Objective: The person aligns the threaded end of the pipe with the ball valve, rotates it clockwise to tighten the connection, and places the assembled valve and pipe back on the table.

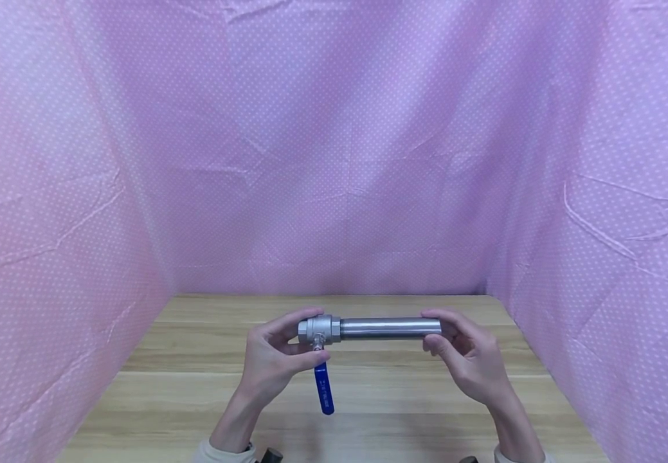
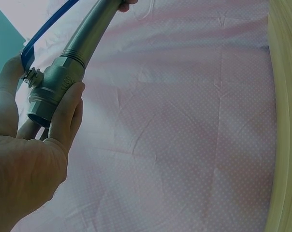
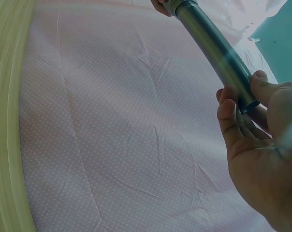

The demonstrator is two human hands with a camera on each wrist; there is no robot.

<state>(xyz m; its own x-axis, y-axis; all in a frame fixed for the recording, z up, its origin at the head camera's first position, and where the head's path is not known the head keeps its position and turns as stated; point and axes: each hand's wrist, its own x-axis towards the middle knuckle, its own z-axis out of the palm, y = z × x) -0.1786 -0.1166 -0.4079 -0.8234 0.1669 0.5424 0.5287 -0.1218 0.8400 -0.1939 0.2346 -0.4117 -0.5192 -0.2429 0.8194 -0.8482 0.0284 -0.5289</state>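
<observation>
A metal ball valve (image 1: 319, 328) with a blue lever handle (image 1: 324, 389) is joined to a long steel pipe (image 1: 388, 328), whose threaded end sits in the valve's hex end. My left hand (image 1: 272, 360) grips the valve at its free end, thumb by the base of the lever. In the left wrist view the valve's open bore (image 2: 38, 118) faces my palm. Pinched between the thumb and fingers of my right hand (image 1: 475, 360) is the pipe's far end. Valve and pipe lie level across the head view, and the lever points toward me.
Below the hands is a wooden tabletop (image 1: 224, 386). Pink dotted cloth (image 1: 334, 161) hangs behind it and along both sides. Two dark round-ended objects (image 1: 272, 455) show at the bottom edge near the wrists.
</observation>
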